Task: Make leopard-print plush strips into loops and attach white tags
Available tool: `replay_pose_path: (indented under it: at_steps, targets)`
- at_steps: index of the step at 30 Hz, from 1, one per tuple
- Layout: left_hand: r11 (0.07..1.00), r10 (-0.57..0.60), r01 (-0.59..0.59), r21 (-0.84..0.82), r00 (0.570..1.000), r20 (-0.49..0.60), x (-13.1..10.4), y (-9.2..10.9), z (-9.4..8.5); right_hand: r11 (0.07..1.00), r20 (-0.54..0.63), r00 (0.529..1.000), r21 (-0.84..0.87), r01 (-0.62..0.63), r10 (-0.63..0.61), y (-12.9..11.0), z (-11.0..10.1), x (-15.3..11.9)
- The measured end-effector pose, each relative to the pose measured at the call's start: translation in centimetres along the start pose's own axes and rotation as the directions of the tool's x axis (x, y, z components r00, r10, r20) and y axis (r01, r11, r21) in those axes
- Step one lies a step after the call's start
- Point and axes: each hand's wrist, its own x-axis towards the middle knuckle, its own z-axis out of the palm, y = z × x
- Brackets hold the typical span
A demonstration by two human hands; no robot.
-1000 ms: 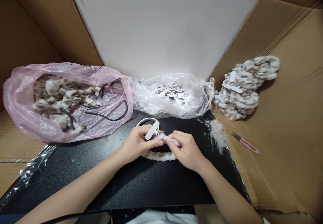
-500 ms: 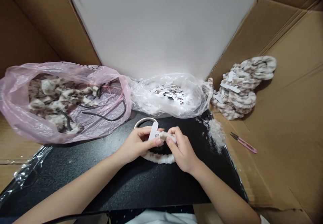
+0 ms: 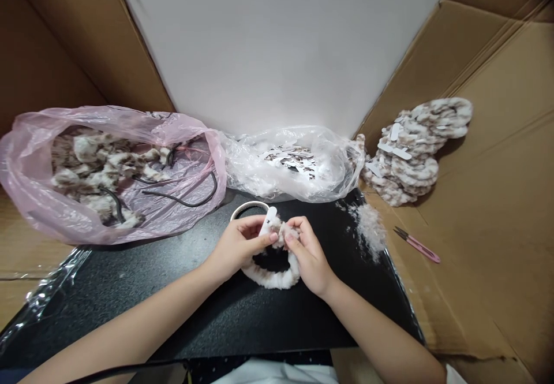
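A furry white-and-brown hair band [image 3: 274, 280] forms a ring over the black tabletop, held at its far side by both hands. My left hand [image 3: 231, 245] is closed, thumb and fingers pinching the band left of a narrow gathered spot. A white card tag [image 3: 269, 220] stands up by the left fingertips, next to the band. Close on the other side, my right hand [image 3: 312, 260] pinches the band's fluffy part between thumb and fingers. Behind the left hand lies a pale ring [image 3: 246, 205], like a tape roll, partly hidden.
A pink plastic bag [image 3: 190, 222] with furry pieces and dark cords lies left. A clear bag [image 3: 242, 170] of white tags sits at the back. At right are piled furry bands [image 3: 415, 164], loose fluff [image 3: 370, 231] and pink-handled thread snips [image 3: 418, 244] on cardboard.
The band has turned in my hands, so more of its ring shows below them. The white tag has tilted and shifted slightly right. Both hands stay nearly in place.
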Motion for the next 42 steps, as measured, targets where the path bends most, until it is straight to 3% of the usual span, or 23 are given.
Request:
replay_pose_path:
  at_steps: [2, 4, 5, 8, 12, 15, 18, 21, 24, 27, 31, 35, 42]
  targets:
    - [0.998, 0.061, -0.06, 0.013, 0.991, -0.119, 0.1, -0.3, -0.2, 0.995, -0.015, 0.999, 0.093, -0.035, 0.037, 0.4, 0.2, 0.1]
    - [0.966, 0.218, -0.179, 0.189, 0.953, -0.211, 0.1, -0.3, -0.4, 0.984, -0.032, 0.998, 0.173, -0.043, 0.049, 0.7, 0.3, 0.2]
    - [0.922, 0.306, -0.235, 0.307, 0.93, -0.205, 0.1, -0.2, -0.6, 0.977, -0.04, 0.998, 0.211, -0.043, 0.053, 0.8, 0.4, 0.3]
    - [0.773, 0.444, -0.367, 0.518, 0.896, -0.029, 0.2, 0.1, -1.2, 0.951, -0.043, 0.996, 0.302, -0.066, 0.082, 0.8, 0.6, 0.7]
    - [0.715, 0.455, -0.489, 0.5, 0.868, 0.197, 0.3, 0.2, -1.6, 0.93, -0.007, 0.991, 0.347, -0.122, 0.132, 0.5, 0.8, 1.0]
    - [0.693, 0.469, -0.536, 0.481, 0.843, 0.264, 0.3, 0.4, -1.7, 0.924, -0.007, 0.991, 0.363, -0.12, 0.131, 0.2, 0.7, 1.0]
    - [0.742, 0.488, -0.507, 0.439, 0.857, 0.166, 0.4, 1.0, -2.0, 0.931, 0.007, 0.991, 0.341, -0.13, 0.135, -0.1, 0.3, 1.0]
    - [0.862, 0.41, -0.409, 0.3, 0.91, 0.063, 0.7, 1.7, -2.5, 0.954, 0.062, 0.983, 0.238, -0.183, 0.173, -0.5, -0.3, 1.2]
    - [0.951, 0.244, -0.265, 0.158, 0.959, 0.141, 1.1, 2.0, -3.0, 0.961, 0.127, 0.97, 0.159, -0.227, 0.208, -0.6, -0.9, 1.3]
    - [0.982, 0.13, -0.145, 0.121, 0.984, 0.122, 1.2, 1.7, -2.9, 0.989, 0.099, 0.987, 0.064, -0.13, 0.124, -0.8, -1.0, 1.3]
    - [0.967, 0.194, -0.195, 0.162, 0.981, 0.023, 0.7, 1.2, -1.7, 0.995, 0.039, 0.995, -0.051, 0.091, -0.089, -1.0, -0.1, 0.9]
    - [0.963, 0.227, -0.235, 0.135, 0.971, 0.071, 0.4, 0.9, -0.9, 0.997, -0.034, 0.997, -0.049, 0.06, -0.062, -0.9, 0.7, 0.6]
    - [0.982, 0.186, -0.184, -0.038, 0.98, 0.068, 0.9, 0.5, -1.5, 0.986, 0.001, 0.997, -0.151, 0.073, -0.074, -0.7, 0.1, 0.7]
